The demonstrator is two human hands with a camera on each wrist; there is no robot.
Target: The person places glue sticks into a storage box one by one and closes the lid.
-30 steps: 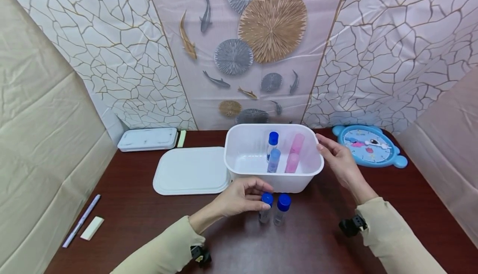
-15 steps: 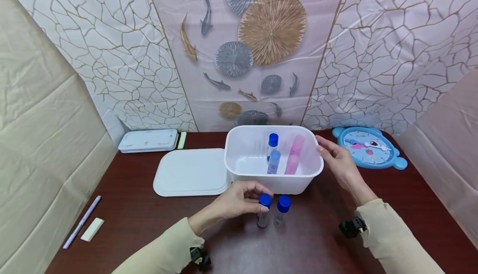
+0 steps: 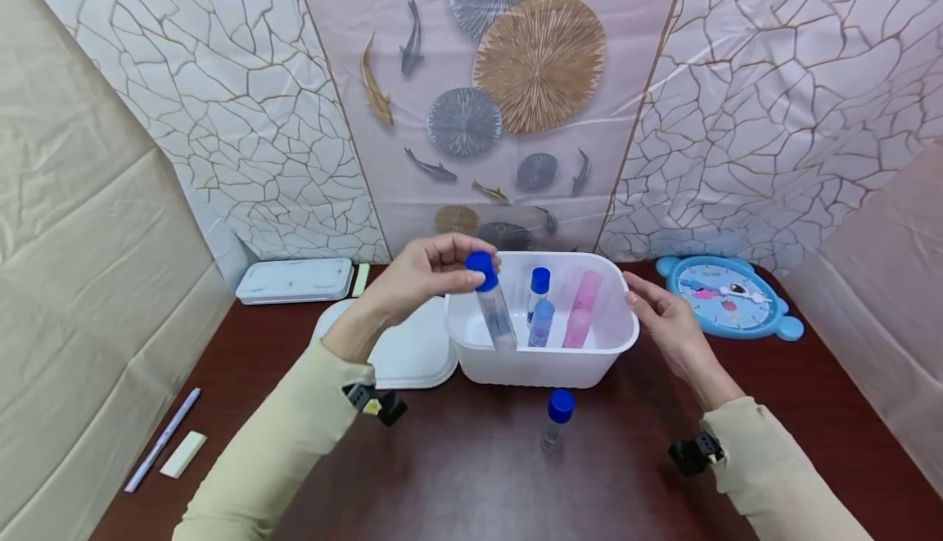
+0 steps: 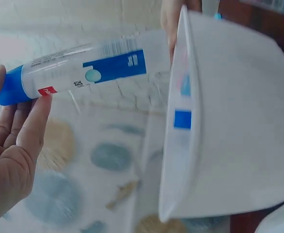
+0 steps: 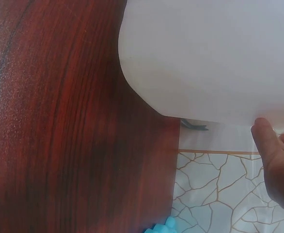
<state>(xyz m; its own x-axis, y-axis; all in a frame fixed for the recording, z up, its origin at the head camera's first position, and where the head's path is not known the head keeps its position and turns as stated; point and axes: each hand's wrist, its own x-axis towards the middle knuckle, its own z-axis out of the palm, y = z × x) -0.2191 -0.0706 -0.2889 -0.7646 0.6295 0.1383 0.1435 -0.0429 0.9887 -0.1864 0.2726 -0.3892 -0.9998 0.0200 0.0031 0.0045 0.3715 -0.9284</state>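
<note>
My left hand [image 3: 436, 272] pinches a glue stick [image 3: 497, 312] by its blue cap, with thumb and fingers. Its clear body slants down over the front left of a white plastic bin [image 3: 471, 365]; the left wrist view shows the lower end close to the rim. Inside the bin stand a dark-blue-capped glue stick [image 3: 540, 283], a light blue stick [image 3: 541, 324] and two pink sticks [image 3: 577, 326]. My right hand [image 3: 674, 324] touches the bin's right side near the rim, fingers fairly straight. Another blue-capped glue stick [image 3: 557, 418] stands on the table before the bin.
A white lid [image 3: 412, 349] lies left of the bin, partly behind my left arm. A blue toy clock [image 3: 729, 295] lies at the right, a pale case [image 3: 295, 281] at the back left. A pen [image 3: 164, 439] and eraser [image 3: 183, 454] lie far left.
My left hand has lifted one of the two glue sticks off the table and carried it up and left to the bin's front rim. My right hand has stayed at the bin.
</note>
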